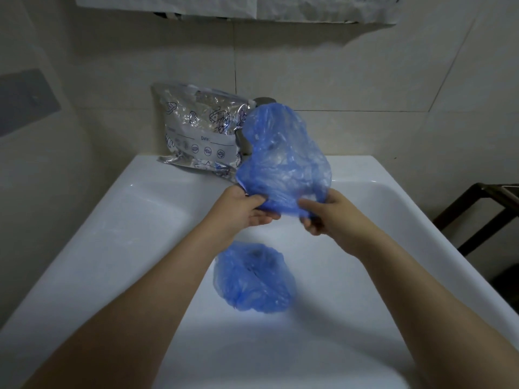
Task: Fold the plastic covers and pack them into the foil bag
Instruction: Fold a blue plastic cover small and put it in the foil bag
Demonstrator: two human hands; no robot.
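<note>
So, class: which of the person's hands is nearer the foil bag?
Left. The left hand sits just below the foil bag; the right hand is farther off to its right.

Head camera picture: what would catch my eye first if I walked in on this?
Probably the blue plastic cover held up above the white sink, its lower edge pinched by the left hand and the right hand. Next, a second blue cover lying crumpled in the basin below the hands. Behind them, a shiny foil bag with sea-creature drawings leans against the tiled wall.
</note>
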